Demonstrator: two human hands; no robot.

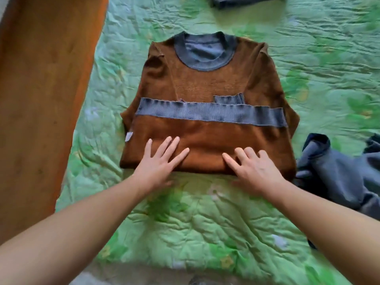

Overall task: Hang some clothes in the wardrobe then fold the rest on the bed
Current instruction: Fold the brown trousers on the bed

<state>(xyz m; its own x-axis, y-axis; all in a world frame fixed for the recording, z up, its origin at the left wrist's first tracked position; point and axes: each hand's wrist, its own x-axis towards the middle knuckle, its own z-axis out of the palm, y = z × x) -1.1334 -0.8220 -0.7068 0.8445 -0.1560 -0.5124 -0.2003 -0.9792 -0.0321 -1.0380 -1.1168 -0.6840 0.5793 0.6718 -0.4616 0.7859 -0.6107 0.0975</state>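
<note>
Left hand [162, 161] and right hand [254, 168] flat, fingers spread, pressing near edge of brown sweater [209, 83], grey-collared, grey hem band folded up, lying on green bedspread [205, 223]

Soft even daylight, faint shadows, blurred bowed edges (wide-angle)

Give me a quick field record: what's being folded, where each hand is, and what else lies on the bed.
garment: brown sweater, hem folded up, flat on the green bedspread
left hand: fingers straight, pressing the near fold
right hand: pressing the near fold too
waiting: grey garment, crumpled, right of the sweater; dark garment at the far edge
bedside: wooden board, left
</note>
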